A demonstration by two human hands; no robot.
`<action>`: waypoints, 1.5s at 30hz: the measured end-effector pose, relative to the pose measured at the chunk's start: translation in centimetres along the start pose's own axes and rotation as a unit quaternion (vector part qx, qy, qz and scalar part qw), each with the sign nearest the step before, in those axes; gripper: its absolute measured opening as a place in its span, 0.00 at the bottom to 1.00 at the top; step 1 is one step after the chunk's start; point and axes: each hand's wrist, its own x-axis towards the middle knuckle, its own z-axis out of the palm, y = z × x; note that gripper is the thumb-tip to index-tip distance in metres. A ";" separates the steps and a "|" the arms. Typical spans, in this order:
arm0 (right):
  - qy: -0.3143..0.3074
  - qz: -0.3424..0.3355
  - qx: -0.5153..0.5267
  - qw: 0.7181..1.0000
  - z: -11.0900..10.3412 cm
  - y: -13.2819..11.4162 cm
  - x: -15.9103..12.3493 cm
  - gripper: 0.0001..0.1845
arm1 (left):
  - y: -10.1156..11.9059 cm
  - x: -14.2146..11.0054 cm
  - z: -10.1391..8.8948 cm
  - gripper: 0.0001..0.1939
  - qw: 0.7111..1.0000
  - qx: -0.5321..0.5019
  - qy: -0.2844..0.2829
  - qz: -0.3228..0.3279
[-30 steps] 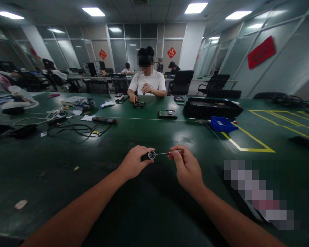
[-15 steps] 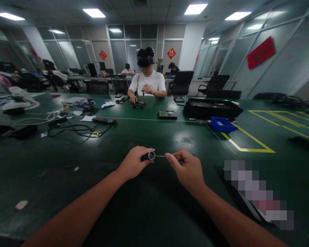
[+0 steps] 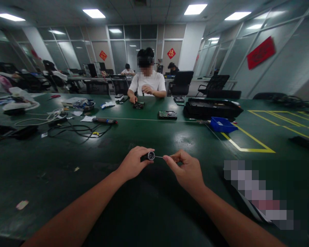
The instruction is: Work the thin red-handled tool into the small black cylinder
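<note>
Above tabletop (image 3: pixel 123 137), toward near edge: left-hand grip (image 3: pixel 132 163) around black cylinder (image 3: pixel 147 156); right-hand grip (image 3: pixel 187 168) pinching screwdriver (image 3: pixel 159 157), tip at cylinder's open end. Far edge: co-worker (image 3: pixel 151 81) in white; rightward, long black tray (image 3: pixel 212 108), blue bin (image 3: pixel 222 127) beside it.

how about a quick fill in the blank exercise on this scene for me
The screwdriver points toward the black cylindrical part in the camera wearer's ____ hand.
The color of the small bin is ____.
The person across the table wears a T-shirt colored ____.
The lines marking rectangles on the table are colored ____.

Missing words: left; blue; white; yellow.
</note>
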 end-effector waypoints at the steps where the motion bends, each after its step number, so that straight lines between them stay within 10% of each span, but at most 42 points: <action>1: -0.002 0.000 -0.001 1.000 0.0 0.0 0.0 0.17 | 0.0 0.0 0.0 0.21 1.000 -0.001 0.000 0.000; 40: -0.049 -0.027 0.085 0.995 0.1 0.4 -0.3 0.12 | 0.2 0.2 0.0 0.19 1.000 0.001 -0.004 0.002; 45: -0.004 0.076 0.229 0.970 0.9 1.0 0.0 0.12 | 0.2 0.2 0.0 0.20 1.000 0.003 0.005 -0.007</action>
